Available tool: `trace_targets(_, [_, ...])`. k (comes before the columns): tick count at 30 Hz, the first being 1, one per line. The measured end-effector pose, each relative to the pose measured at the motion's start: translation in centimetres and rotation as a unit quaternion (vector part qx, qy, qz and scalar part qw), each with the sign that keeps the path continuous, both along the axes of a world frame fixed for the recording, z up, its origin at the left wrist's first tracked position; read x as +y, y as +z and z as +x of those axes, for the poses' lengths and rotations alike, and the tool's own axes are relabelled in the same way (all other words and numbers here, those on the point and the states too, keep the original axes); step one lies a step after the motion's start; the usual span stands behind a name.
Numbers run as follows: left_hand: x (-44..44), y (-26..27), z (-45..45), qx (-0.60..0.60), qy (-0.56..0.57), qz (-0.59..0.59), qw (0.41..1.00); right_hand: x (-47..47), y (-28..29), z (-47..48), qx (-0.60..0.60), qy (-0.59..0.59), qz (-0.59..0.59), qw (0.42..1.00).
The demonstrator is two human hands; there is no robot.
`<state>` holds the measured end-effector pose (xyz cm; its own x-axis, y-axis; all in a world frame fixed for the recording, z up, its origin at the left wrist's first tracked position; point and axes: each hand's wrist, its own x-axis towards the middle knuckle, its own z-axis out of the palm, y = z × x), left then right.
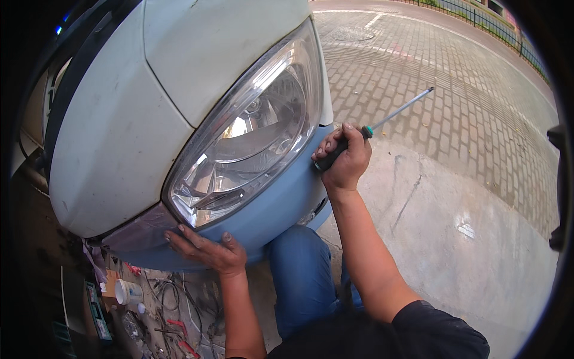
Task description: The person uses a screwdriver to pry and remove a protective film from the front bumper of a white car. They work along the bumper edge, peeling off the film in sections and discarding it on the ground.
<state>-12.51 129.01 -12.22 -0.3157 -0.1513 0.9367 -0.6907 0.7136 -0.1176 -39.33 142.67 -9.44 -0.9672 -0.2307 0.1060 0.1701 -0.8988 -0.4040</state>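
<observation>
My right hand (343, 155) grips the dark handle of a screwdriver (401, 107), whose shaft points up and away from the car toward the paving. The handle's butt end is close to the blue front bumper (264, 202); I cannot tell if they touch. Fingers spread, my left hand (210, 251) rests against the bumper below the lower corner of the clear headlight (251, 134). A purplish patch (143, 226) covers the bumper's end left of that hand. The pale fender (116, 134) and the hood (215, 49) surround the headlight.
On the ground at lower left lie a white bucket (128, 291), a cardboard box (110, 287), cables (172, 294), red-handled tools (178, 326) and a teal case (98, 314). Concrete (430, 233) lies to the right, with brick paving (448, 116) beyond. A metal fence (484, 24) stands far off.
</observation>
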Motion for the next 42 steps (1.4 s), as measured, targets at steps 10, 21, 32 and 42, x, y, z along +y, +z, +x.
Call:
trace_targets(10, [0.1, 0.7, 6.2, 0.092, -0.099, -0.024, 0.991, 0.2, -1.1, -1.2, 0.01, 0.043, 0.006, 0.999])
trace_targets(21, [-5.6, 1.6, 3.6, 0.201, -0.069, -0.007, 0.977, -1.1, -0.7, -0.8, 0.028, -0.024, 0.073, 0.997])
trace_targets(32, [-4.7, 3.1, 3.0, 0.166, -0.032, -0.002, 0.986, -0.9, -0.6, -1.9, 0.029, 0.005, 0.066, 0.997])
trace_targets(42, [-5.1, 2.4, 2.8, 0.205, -0.016, -0.001, 0.979, -1.3, -2.1, -2.6, 0.057, -0.016, 0.062, 0.996])
